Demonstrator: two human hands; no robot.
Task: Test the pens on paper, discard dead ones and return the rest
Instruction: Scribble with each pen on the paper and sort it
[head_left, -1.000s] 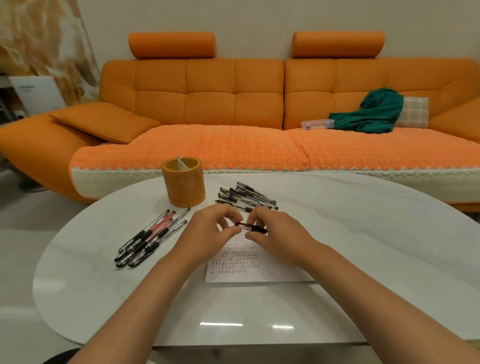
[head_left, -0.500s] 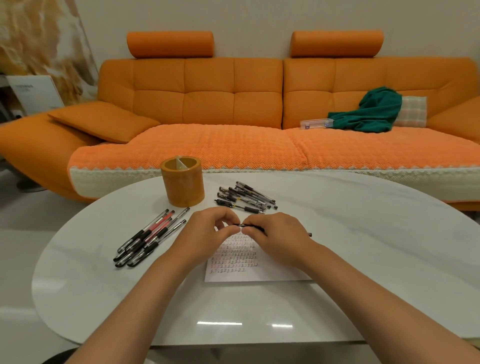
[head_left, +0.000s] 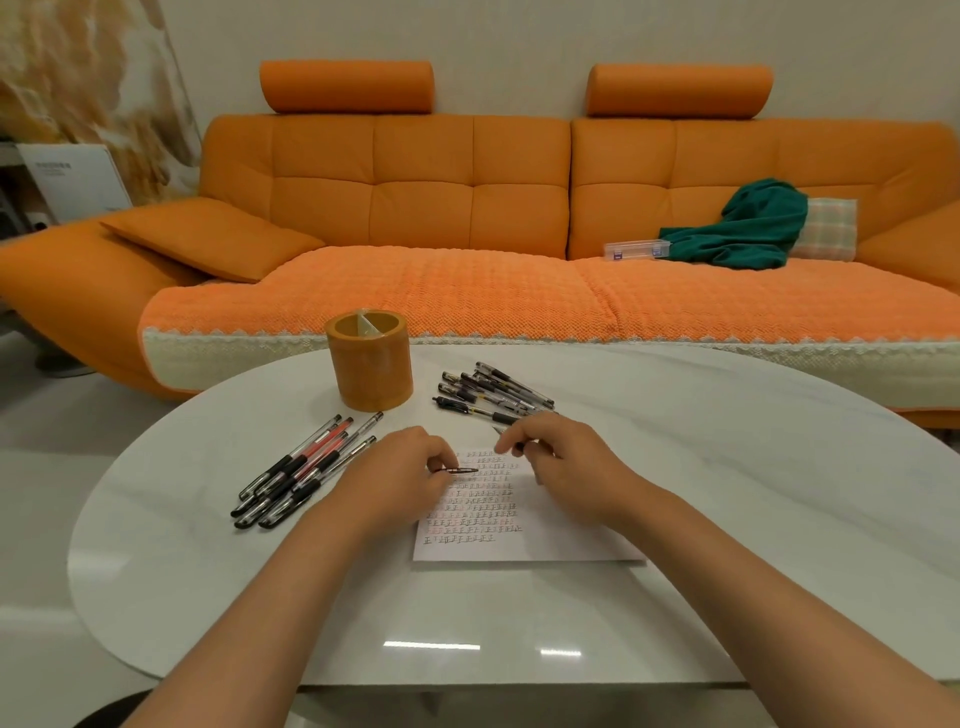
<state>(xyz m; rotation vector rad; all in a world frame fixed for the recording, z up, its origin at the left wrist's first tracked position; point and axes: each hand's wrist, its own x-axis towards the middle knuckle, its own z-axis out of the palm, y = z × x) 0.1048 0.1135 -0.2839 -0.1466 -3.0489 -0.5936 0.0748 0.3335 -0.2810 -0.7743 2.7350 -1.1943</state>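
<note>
My left hand (head_left: 402, 475) pinches a black pen cap (head_left: 460, 470) over the paper (head_left: 519, 540), which is covered in rows of written marks. My right hand (head_left: 563, 460) grips the uncapped pen (head_left: 506, 435), its tip pointing up-left above the paper's top edge. A bundle of pens (head_left: 301, 470), black and red, lies to the left of the paper. Another heap of dark pens (head_left: 491, 392) lies behind the paper. An orange round pen holder (head_left: 370, 361) stands upright behind my left hand.
The white marble table (head_left: 727, 493) is oval, with its front edge close to me. Behind it runs an orange sofa (head_left: 467, 208) carrying a green cloth (head_left: 748, 228) and a clear plastic box (head_left: 634, 249). A white board (head_left: 72, 176) leans at the far left.
My hands have pulled apart: the cap came off the pen and stays in my left hand, while my right hand drew the pen to the right.
</note>
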